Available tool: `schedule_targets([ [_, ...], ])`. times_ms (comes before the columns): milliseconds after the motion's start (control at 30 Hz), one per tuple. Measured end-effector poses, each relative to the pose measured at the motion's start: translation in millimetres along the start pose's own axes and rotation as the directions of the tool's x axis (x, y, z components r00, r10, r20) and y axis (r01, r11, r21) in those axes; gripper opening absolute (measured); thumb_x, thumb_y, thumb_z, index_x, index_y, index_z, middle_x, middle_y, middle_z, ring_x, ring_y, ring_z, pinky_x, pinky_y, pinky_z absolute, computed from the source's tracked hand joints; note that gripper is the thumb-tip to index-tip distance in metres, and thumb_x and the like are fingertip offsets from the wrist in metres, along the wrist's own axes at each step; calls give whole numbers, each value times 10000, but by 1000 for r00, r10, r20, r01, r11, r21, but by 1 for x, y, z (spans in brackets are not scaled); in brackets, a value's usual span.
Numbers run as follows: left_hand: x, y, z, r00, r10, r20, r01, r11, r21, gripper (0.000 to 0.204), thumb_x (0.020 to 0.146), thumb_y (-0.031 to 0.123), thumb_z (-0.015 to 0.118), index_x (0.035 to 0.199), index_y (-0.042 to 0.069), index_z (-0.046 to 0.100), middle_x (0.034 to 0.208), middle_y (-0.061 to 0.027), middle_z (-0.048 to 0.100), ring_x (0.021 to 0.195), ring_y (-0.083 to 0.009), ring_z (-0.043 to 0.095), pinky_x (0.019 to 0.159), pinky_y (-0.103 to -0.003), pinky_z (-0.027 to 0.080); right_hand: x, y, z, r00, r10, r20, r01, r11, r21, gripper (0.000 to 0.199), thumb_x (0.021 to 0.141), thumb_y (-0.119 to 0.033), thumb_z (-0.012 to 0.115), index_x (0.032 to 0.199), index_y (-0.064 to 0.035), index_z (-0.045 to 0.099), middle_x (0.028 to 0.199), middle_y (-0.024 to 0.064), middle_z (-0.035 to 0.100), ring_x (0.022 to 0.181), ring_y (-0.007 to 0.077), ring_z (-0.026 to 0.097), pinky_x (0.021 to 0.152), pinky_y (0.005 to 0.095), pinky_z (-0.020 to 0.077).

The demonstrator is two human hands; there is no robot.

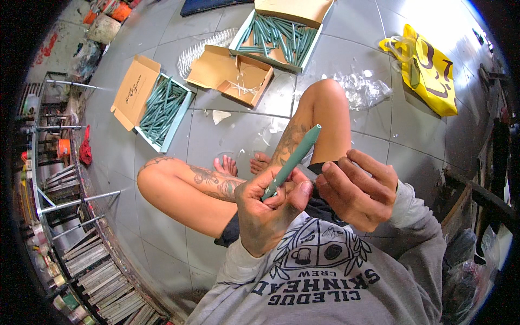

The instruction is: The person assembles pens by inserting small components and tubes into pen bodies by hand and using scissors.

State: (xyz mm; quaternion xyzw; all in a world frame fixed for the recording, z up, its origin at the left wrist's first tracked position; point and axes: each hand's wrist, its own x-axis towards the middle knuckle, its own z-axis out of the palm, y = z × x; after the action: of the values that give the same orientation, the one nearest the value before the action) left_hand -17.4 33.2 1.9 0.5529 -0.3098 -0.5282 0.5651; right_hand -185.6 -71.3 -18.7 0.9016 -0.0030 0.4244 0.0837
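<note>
Upright and tilted to the right, a green pen barrel with an open tip is gripped in my left hand. The thumb and fingers of that hand wrap round its lower part. Close beside it, my right hand has its fingers bent inward. Its thumb is mostly hidden, and anything pinched there cannot be made out. Beyond my knees stands an open box of green pen barrels. Another open box farther off holds more of them. Thin white sticks lie in a small brown box between these two.
A clear ridged plastic tray lies behind the small box. Crumpled clear plastic and white scraps litter the grey tiles. To the right is a yellow bag; along the left runs a metal rack.
</note>
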Motion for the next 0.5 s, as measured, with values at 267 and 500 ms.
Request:
schedule_targets([
  [267, -2, 0, 6, 998, -7, -60, -2, 989, -150, 163, 839, 68, 702, 931, -45, 628, 794, 21, 566, 643, -13, 453, 591, -141, 358, -1, -4, -2, 972, 236, -9, -233, 966, 111, 104, 750, 8, 621, 833, -10, 681, 856, 153, 665, 668, 229, 646, 602, 325, 540],
  [500, 0, -3, -11, 981, 188, -56, -169, 956, 240, 135, 803, 35, 702, 905, -43, 660, 684, 47, 562, 595, -20, 456, 623, -156, 372, 14, -16, -5, 357, 789, 499, -671, -155, 725, 129, 801, 16, 667, 917, -14, 620, 884, 65, 626, 692, 85, 580, 568, 215, 425],
])
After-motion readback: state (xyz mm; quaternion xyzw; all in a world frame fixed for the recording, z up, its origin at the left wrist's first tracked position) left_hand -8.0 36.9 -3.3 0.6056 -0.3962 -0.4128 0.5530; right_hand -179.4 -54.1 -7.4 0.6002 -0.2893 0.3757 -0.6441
